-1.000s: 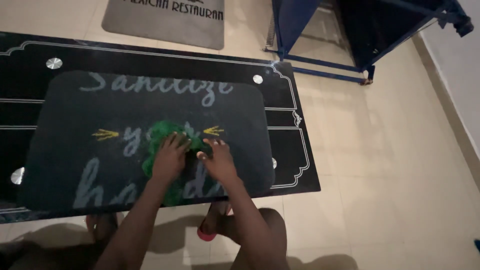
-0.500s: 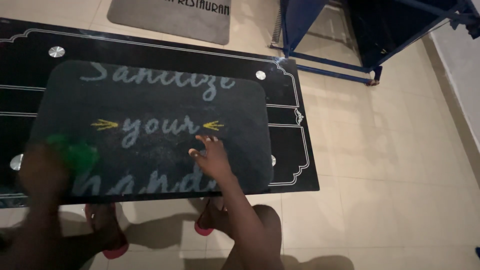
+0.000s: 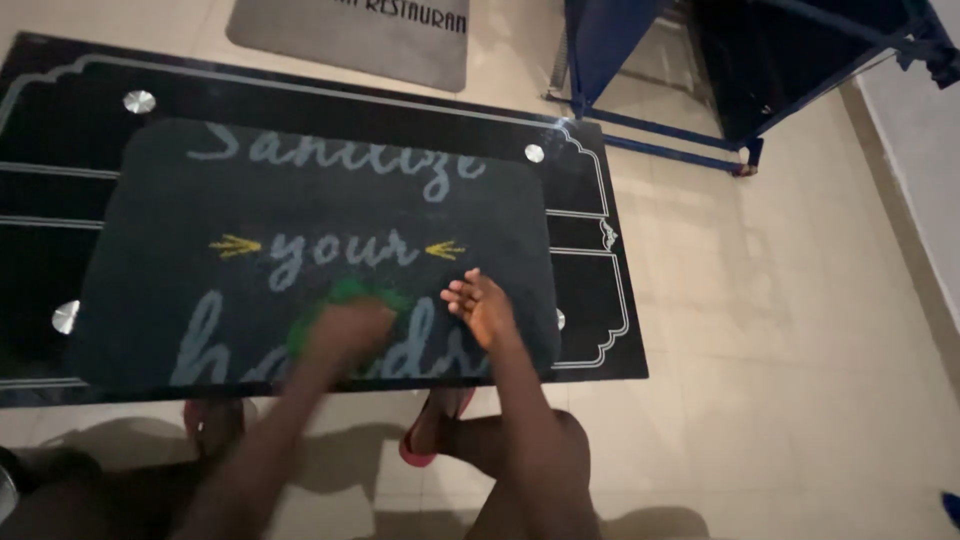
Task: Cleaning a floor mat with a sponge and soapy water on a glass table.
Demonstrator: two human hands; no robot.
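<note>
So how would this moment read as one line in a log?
left hand: on green cloth, blurred | right hand: flat on dark mat | mat on black glass table | view: head

Glossy glass table (image 3: 590, 215), matt mat (image 3: 300, 200)

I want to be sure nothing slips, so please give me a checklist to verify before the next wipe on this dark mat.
1. Left hand on the green cloth: ok, though it is motion-blurred.
2. Right hand pressing flat on the dark mat: ok, fingers spread.
3. Dark mat lying flat on the glass table: ok, no visible folds.
4. Near mat edge inside the table edge: cannot tell, arms cover it.
5. Feet under the table, in red sandals, planted: cannot tell.
</note>
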